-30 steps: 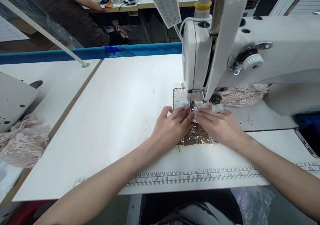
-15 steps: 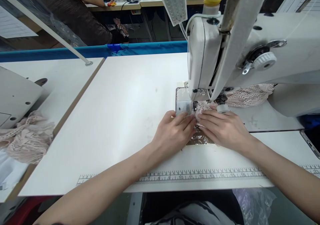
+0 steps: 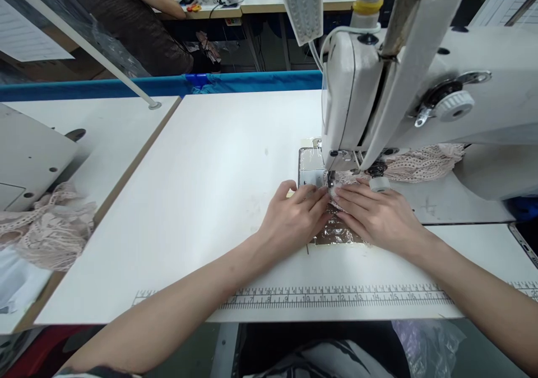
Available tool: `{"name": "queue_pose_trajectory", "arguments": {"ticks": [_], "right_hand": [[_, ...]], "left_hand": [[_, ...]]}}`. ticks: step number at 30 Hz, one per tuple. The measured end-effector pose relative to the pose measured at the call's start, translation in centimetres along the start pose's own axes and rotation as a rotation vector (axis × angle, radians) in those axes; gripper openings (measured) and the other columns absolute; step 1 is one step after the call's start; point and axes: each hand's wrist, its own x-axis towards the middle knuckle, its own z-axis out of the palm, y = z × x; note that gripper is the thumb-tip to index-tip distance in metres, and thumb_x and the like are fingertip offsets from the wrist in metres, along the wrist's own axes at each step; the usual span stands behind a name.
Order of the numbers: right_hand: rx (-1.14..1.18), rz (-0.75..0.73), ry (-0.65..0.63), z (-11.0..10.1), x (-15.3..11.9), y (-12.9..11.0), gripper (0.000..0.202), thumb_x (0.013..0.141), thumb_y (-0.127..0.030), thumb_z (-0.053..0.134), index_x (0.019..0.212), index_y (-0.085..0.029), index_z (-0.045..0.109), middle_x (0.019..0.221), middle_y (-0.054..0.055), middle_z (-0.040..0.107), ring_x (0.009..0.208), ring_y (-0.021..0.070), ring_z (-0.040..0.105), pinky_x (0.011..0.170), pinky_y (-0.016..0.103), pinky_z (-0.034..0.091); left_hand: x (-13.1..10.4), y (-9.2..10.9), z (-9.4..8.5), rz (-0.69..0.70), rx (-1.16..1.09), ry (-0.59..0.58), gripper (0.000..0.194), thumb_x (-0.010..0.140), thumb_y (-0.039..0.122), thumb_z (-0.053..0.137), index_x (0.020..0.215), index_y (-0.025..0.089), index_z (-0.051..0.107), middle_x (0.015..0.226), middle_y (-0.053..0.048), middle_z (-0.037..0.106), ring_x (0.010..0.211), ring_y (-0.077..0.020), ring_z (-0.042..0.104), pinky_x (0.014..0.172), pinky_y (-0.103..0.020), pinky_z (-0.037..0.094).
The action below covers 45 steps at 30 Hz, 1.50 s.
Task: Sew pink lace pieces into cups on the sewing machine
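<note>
A strip of pale pink openwork lace [image 3: 424, 164] runs under the sewing machine [image 3: 353, 92] to the presser foot [image 3: 330, 178]. My left hand [image 3: 296, 212] lies palm down left of the foot, over the metal needle plate [image 3: 311, 173], fingers bent a little and fingertips at the lace's edge. Flat on the lace to the right of the foot rests my right hand [image 3: 372, 212], fingers stretched toward the needle. Neither hand shows a closed grip. My fingers hide most of the lace near the needle.
Clear tape covers a brown patch [image 3: 340, 232] below my hands. A printed ruler [image 3: 315, 298] follows the table's front edge. Bunched lace [image 3: 59, 235] lies at the left by another machine [image 3: 33, 156]. Beyond the blue cloth edge [image 3: 260, 79] is another person [image 3: 130, 24].
The whole view has shifted slightly to the right. Both hands stay beside the presser foot, with only slight finger movement.
</note>
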Motion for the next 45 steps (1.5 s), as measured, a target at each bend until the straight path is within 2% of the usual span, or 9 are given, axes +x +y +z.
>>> {"name": "queue_pose_trajectory", "arguments": {"ticks": [7, 13, 16, 23, 35, 39, 45], "right_hand": [[0.027, 0.022, -0.001, -0.1, 0.2, 0.0, 0.028, 0.092, -0.025, 0.055, 0.114, -0.013, 0.067, 0.112, 0.009, 0.070, 0.094, 0.0207, 0.069, 0.088, 0.038, 0.055], [-0.006, 0.029, -0.014, 0.1, 0.3, 0.1, 0.030, 0.093, -0.026, 0.053, 0.114, -0.009, 0.067, 0.114, 0.009, 0.070, 0.094, 0.0213, 0.068, 0.087, 0.039, 0.055], [-0.002, 0.040, -0.027, 0.2, 0.3, 0.1, 0.030, 0.093, -0.026, 0.053, 0.115, -0.012, 0.066, 0.114, 0.009, 0.070, 0.096, 0.0219, 0.068, 0.086, 0.039, 0.055], [-0.004, 0.070, -0.058, 0.4, 0.4, 0.4, 0.032, 0.092, -0.026, 0.055, 0.119, -0.011, 0.065, 0.107, 0.011, 0.072, 0.098, 0.0247, 0.068, 0.086, 0.041, 0.054], [0.044, 0.065, -0.114, 0.8, 0.5, 0.8, 0.036, 0.093, -0.027, 0.053, 0.123, -0.008, 0.061, 0.118, 0.015, 0.067, 0.111, 0.0275, 0.062, 0.100, 0.045, 0.047], [0.018, 0.045, -0.108, 0.7, 0.5, 0.7, 0.036, 0.095, -0.028, 0.049, 0.121, -0.006, 0.061, 0.117, 0.015, 0.067, 0.113, 0.0265, 0.061, 0.102, 0.045, 0.045], [-0.016, 0.071, -0.095, 0.6, 0.6, 0.5, 0.036, 0.096, -0.029, 0.048, 0.121, -0.007, 0.062, 0.115, 0.014, 0.068, 0.105, 0.0237, 0.065, 0.096, 0.041, 0.049]], "left_hand": [[0.1, -0.3, 0.4, -0.022, -0.017, 0.007, 0.024, 0.096, 0.027, 0.051, 0.112, 0.016, 0.064, 0.115, -0.007, 0.069, 0.103, -0.0188, 0.063, 0.087, -0.037, 0.038], [0.2, -0.5, 0.6, -0.026, -0.009, 0.005, 0.026, 0.097, 0.028, 0.050, 0.112, 0.013, 0.064, 0.115, -0.007, 0.069, 0.103, -0.0190, 0.062, 0.088, -0.038, 0.037], [0.3, -0.7, 0.6, -0.030, -0.017, 0.000, 0.026, 0.097, 0.028, 0.049, 0.113, 0.014, 0.064, 0.116, -0.006, 0.069, 0.105, -0.0192, 0.062, 0.088, -0.038, 0.036], [0.4, -0.8, 0.8, -0.051, -0.032, -0.005, 0.028, 0.097, 0.030, 0.049, 0.114, 0.014, 0.064, 0.118, -0.007, 0.068, 0.106, -0.0205, 0.061, 0.088, -0.040, 0.037], [0.7, -1.4, 1.5, -0.104, -0.066, -0.012, 0.030, 0.096, 0.031, 0.050, 0.117, 0.015, 0.063, 0.121, -0.007, 0.066, 0.108, -0.0241, 0.061, 0.088, -0.044, 0.039], [0.7, -1.3, 1.4, -0.102, -0.064, -0.002, 0.029, 0.096, 0.031, 0.050, 0.116, 0.014, 0.063, 0.120, -0.007, 0.067, 0.108, -0.0239, 0.061, 0.087, -0.043, 0.039], [0.7, -1.2, 1.4, -0.101, -0.057, -0.006, 0.030, 0.096, 0.031, 0.051, 0.117, 0.014, 0.062, 0.120, -0.007, 0.067, 0.110, -0.0248, 0.060, 0.088, -0.044, 0.038]]}}
